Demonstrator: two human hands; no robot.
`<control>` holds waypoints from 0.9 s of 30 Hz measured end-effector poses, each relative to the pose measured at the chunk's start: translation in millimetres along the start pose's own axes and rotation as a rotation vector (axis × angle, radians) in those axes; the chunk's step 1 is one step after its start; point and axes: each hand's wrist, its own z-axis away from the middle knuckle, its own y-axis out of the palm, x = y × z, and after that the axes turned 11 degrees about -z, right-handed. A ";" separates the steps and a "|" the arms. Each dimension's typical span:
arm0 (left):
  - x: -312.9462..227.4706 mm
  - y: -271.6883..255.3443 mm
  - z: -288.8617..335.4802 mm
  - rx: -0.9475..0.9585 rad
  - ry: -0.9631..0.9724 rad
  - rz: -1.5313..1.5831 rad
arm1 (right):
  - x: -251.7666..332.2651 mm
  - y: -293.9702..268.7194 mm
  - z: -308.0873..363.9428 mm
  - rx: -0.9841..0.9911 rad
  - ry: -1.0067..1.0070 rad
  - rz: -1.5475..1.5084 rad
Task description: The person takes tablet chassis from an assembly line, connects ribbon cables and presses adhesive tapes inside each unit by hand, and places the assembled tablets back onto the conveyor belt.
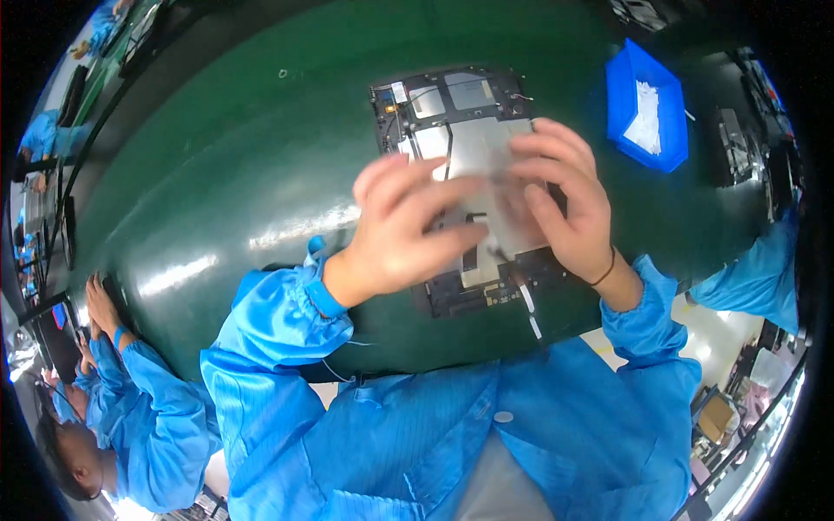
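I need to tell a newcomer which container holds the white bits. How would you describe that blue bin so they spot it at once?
Start at the green table and find the opened tablet under the worker's left hand and right hand. Look beyond the right hand, toward the table's far right. The blue bin sits there: an open rectangular tray holding white pieces, the only bright blue container on the table.

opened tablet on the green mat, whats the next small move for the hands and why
Probably lower the thin clear film onto the opened tablet's silver plate: the left hand and right hand hold it between them just above that plate, seemingly not yet laid flat.
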 end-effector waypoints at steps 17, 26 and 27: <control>3.4 -14.1 23.0 -0.135 0.522 -0.267 | 19.3 22.9 -5.7 0.294 0.033 -0.007; 1.8 -14.2 23.1 -0.225 0.681 -0.163 | 14.7 9.9 -12.0 0.568 0.170 -0.315; 0.2 -14.6 23.0 -0.234 0.669 -0.133 | 14.8 8.4 -12.8 0.601 0.163 -0.330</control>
